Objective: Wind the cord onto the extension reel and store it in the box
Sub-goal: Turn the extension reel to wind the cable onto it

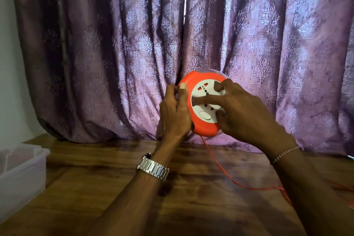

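A round orange extension reel (201,127) with a white socket face is held up in the air above the table, in front of the curtain. My left hand (175,113) grips its left rim, thumb on the orange edge. My right hand (241,113) lies over the white face, fingers spread across the sockets. A thin orange cord (218,165) hangs from the reel's underside and trails down and right across the table, passing behind my right forearm. The clear plastic box (21,174) stands at the far left edge.
A dark wooden table (115,178) fills the lower half. A purple patterned curtain (115,53) hangs right behind it and rests on the table's back edge. A pale wall shows at the far left.
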Demonstrator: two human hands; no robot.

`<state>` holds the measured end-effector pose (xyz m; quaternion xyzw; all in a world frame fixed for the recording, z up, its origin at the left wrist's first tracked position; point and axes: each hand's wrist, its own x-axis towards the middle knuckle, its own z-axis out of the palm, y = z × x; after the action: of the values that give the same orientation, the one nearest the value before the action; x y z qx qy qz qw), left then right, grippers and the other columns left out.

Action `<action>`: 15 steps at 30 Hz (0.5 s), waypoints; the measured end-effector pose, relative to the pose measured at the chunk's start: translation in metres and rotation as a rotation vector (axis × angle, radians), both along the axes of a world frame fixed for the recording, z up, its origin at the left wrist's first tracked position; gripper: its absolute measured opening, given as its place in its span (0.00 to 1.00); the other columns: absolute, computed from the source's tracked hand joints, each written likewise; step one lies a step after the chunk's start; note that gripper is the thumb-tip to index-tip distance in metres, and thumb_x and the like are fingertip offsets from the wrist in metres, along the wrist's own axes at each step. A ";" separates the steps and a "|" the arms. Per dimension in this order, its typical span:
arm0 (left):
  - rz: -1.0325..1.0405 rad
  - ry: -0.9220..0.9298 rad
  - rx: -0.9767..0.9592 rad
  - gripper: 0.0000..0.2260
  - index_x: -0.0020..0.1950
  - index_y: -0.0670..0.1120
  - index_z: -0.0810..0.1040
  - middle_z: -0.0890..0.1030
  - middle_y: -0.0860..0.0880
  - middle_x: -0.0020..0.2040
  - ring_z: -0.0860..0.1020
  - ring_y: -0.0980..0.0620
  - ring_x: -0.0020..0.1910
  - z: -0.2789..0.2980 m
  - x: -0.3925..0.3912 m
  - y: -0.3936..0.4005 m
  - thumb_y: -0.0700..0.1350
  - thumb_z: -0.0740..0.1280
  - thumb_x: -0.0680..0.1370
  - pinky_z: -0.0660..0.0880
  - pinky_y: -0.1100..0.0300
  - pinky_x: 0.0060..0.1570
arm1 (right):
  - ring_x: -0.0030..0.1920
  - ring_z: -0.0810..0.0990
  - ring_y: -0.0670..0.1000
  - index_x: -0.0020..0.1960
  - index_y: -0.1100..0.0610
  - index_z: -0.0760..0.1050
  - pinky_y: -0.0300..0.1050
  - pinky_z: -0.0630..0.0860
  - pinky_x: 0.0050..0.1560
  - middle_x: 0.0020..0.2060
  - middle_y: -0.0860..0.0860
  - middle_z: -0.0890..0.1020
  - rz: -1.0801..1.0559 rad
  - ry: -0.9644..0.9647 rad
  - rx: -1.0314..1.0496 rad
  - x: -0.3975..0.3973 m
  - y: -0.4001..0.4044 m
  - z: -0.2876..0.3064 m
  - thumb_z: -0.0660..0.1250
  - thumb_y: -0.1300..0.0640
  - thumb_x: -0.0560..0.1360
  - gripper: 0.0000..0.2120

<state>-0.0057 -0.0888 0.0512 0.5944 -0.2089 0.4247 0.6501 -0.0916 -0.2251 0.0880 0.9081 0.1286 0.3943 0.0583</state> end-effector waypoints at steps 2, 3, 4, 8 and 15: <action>0.002 0.001 0.012 0.16 0.42 0.45 0.71 0.76 0.48 0.35 0.73 0.45 0.36 0.000 0.000 -0.001 0.56 0.58 0.81 0.74 0.42 0.42 | 0.60 0.73 0.53 0.65 0.29 0.68 0.46 0.69 0.40 0.57 0.49 0.72 -0.013 -0.052 0.003 0.001 -0.001 -0.002 0.65 0.52 0.69 0.28; 0.001 0.003 0.016 0.16 0.42 0.45 0.71 0.76 0.48 0.34 0.73 0.45 0.36 -0.001 -0.001 -0.001 0.57 0.58 0.81 0.74 0.43 0.42 | 0.57 0.76 0.53 0.65 0.29 0.68 0.47 0.70 0.40 0.54 0.49 0.74 -0.018 -0.080 0.017 0.001 -0.002 -0.003 0.65 0.49 0.67 0.28; 0.001 0.005 0.016 0.16 0.43 0.46 0.71 0.76 0.48 0.34 0.73 0.45 0.36 -0.001 -0.001 -0.002 0.57 0.58 0.81 0.74 0.43 0.42 | 0.54 0.78 0.54 0.65 0.29 0.68 0.47 0.72 0.41 0.52 0.49 0.76 -0.022 -0.110 0.043 0.002 -0.002 -0.004 0.65 0.45 0.66 0.28; 0.005 0.007 0.015 0.15 0.42 0.47 0.72 0.76 0.49 0.34 0.74 0.45 0.36 -0.001 0.000 -0.002 0.57 0.58 0.80 0.74 0.43 0.42 | 0.46 0.82 0.57 0.63 0.33 0.73 0.50 0.79 0.43 0.41 0.49 0.85 -0.019 -0.242 0.264 0.009 0.000 -0.006 0.62 0.27 0.60 0.32; -0.016 0.022 -0.015 0.15 0.37 0.52 0.66 0.73 0.53 0.31 0.70 0.48 0.34 -0.001 0.002 -0.003 0.57 0.59 0.81 0.74 0.41 0.41 | 0.42 0.82 0.61 0.63 0.43 0.77 0.51 0.79 0.39 0.38 0.52 0.86 -0.038 -0.359 0.272 0.014 0.005 -0.010 0.61 0.24 0.66 0.34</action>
<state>-0.0032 -0.0923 0.0500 0.5926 -0.2035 0.4142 0.6602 -0.0780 -0.2197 0.0784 0.8249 0.0448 0.5623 -0.0354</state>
